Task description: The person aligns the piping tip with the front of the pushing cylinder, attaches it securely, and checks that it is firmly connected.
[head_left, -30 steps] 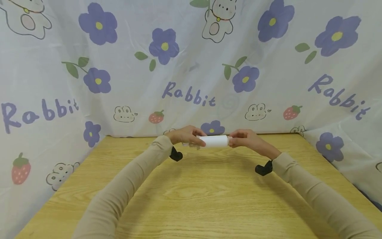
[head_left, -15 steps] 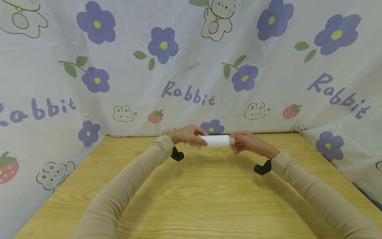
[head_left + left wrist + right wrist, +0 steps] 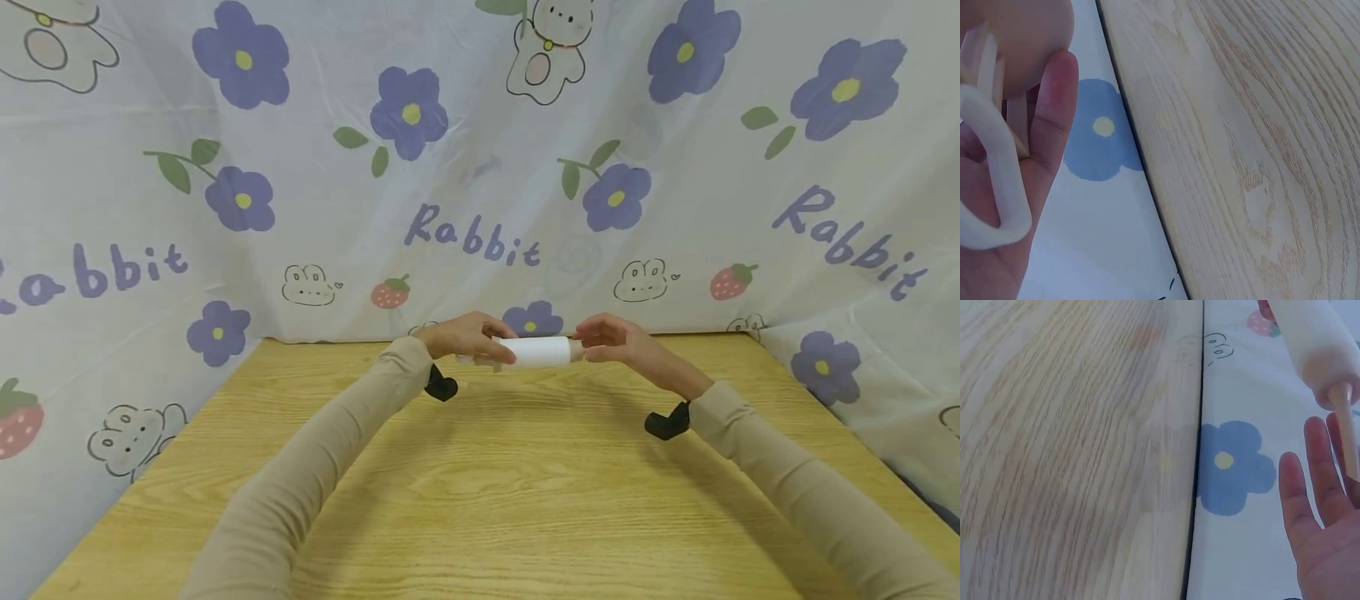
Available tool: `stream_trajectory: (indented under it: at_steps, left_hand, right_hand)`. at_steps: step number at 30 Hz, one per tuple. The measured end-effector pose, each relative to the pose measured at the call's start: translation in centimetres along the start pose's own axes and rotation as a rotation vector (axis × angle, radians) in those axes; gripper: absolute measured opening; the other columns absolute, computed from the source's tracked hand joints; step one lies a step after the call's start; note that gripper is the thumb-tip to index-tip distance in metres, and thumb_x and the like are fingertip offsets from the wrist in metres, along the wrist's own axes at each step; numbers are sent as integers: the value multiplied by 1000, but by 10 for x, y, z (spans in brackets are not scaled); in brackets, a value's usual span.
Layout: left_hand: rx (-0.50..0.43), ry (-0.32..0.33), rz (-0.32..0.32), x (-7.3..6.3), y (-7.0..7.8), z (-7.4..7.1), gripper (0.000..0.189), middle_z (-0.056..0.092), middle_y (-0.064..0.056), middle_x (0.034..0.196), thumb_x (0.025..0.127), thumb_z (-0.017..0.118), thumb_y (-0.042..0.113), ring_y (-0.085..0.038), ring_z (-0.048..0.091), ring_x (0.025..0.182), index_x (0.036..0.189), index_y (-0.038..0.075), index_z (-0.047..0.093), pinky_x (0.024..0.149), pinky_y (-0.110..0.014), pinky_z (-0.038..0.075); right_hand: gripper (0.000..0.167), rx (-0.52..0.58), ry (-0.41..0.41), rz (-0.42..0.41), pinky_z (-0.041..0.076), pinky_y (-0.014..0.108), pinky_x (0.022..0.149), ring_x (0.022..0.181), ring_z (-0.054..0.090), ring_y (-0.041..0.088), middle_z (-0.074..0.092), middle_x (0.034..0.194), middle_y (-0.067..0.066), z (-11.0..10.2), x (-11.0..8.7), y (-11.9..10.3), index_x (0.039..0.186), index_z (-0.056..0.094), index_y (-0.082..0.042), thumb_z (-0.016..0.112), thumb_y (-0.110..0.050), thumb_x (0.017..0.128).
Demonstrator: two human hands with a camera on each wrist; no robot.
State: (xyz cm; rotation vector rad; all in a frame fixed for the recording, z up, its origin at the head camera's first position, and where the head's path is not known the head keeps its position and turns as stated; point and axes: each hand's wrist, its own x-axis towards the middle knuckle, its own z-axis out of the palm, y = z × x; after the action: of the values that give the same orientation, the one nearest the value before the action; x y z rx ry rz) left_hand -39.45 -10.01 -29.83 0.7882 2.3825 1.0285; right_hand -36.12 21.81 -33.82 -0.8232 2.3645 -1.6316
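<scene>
A white syringe-like tube is held level above the far part of the table in the head view. Its left part is gripped by my left hand, thumb in front. A white loop handle and a pale ribbed stem show against the palm in the left wrist view. At the tube's other end, a narrow pinkish spout points toward my right hand. The right fingers are extended around the spout; whether any touches it cannot be told.
The wooden table lies under both arms. A white patterned cloth hangs behind its far edge and along the sides. Black wrist mounts hang below the sleeves.
My right fingers were pinching the spout end a second ago; they shifted round it and have now spread away from it. My left hand and the tube have barely moved.
</scene>
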Motion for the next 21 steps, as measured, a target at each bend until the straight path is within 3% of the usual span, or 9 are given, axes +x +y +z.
stream_trajectory:
  at_steps: [5,11,16,21]
  left_hand:
    - [5,-18,2,0,1,-1,44,68,-10,122,89,74,25,-19,63,103,129,10,66,82,-29,51]
    - [-8,-18,6,1,3,-1,43,69,-9,121,88,75,23,-20,63,104,128,9,67,83,-29,51]
    - [-4,-24,6,1,2,1,41,70,-8,118,88,75,23,-17,63,98,126,10,68,79,-28,51]
    - [3,-36,14,0,5,3,44,71,-7,112,88,75,25,-14,57,82,128,11,67,67,-29,45]
  right_hand:
    - [44,21,-30,4,53,36,98,116,59,15,54,137,16,6,1,-1,133,53,-1,68,-16,95]
    - [36,78,-18,46,55,41,96,105,65,18,61,122,10,9,3,1,127,57,-1,66,-19,97]
    - [33,124,-30,110,52,53,98,95,69,23,65,109,9,10,4,3,123,58,0,58,-26,102]
    - [44,159,-57,182,58,43,82,76,64,17,66,92,10,12,5,4,130,52,1,43,-35,108]
